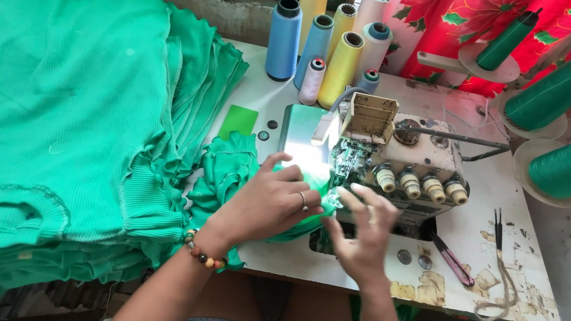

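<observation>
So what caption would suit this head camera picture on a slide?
Left hand and right hand press green fabric at an overlock sewing machine beside stacked green garments.

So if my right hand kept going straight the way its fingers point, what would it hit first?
Most likely the front of the sewing machine: the right hand points up and slightly left toward the needle area just beyond its fingers, though depth is unclear.

Green ribbed fabric is stacked in plain emerald. Thread cones are seen in blue, yellow, pink and white. A red floral cloth is patterned with green leaves. The tabletop is white, chipped.
</observation>
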